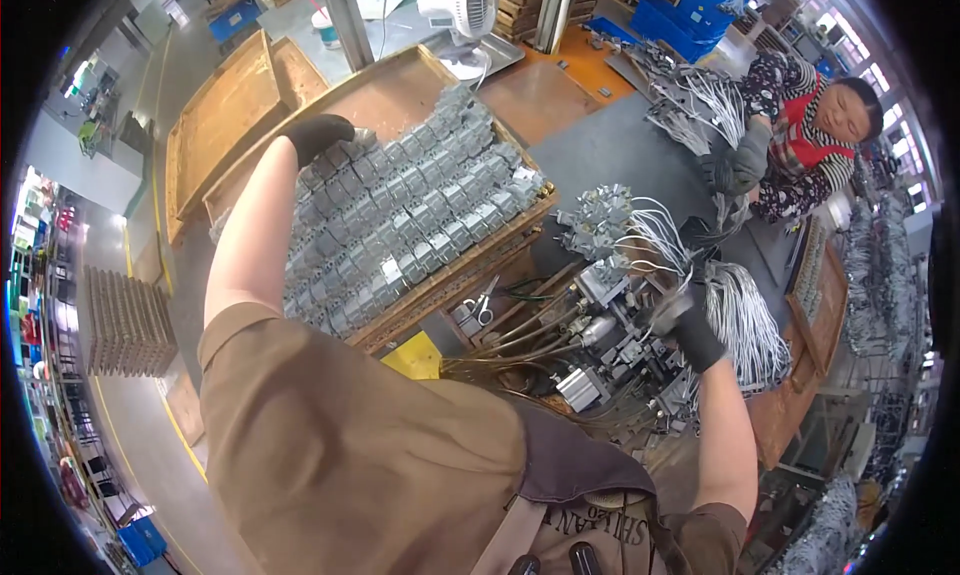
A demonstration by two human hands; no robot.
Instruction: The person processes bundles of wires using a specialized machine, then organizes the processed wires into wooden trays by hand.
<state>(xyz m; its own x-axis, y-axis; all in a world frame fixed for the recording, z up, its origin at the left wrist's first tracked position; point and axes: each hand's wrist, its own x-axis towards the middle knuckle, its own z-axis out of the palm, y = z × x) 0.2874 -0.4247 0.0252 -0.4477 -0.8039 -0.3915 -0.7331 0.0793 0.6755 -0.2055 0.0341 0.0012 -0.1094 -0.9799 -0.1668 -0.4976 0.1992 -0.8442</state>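
Note:
My left hand (325, 137), in a dark glove, reaches to the far left part of a wooden tray filled with rows of grey metal parts (400, 215). Its fingers are curled at the end of a row; what lies within them is hidden. My right hand (690, 332), also gloved, is over a metal fixture (605, 340) with hoses. White cables (660, 230) run close by it from a cluster of grey metal pieces (600, 215). Motion blurs these fingers, so their grip is unclear.
Another bundle of white cables (745, 320) lies right of the fixture. Scissors (485, 305) rest beside the tray stack. Across the dark table, a co-worker's gloved hand (738, 163) is near more cables. A white fan (470, 10) stands behind; empty wooden trays (225, 125) lean at left.

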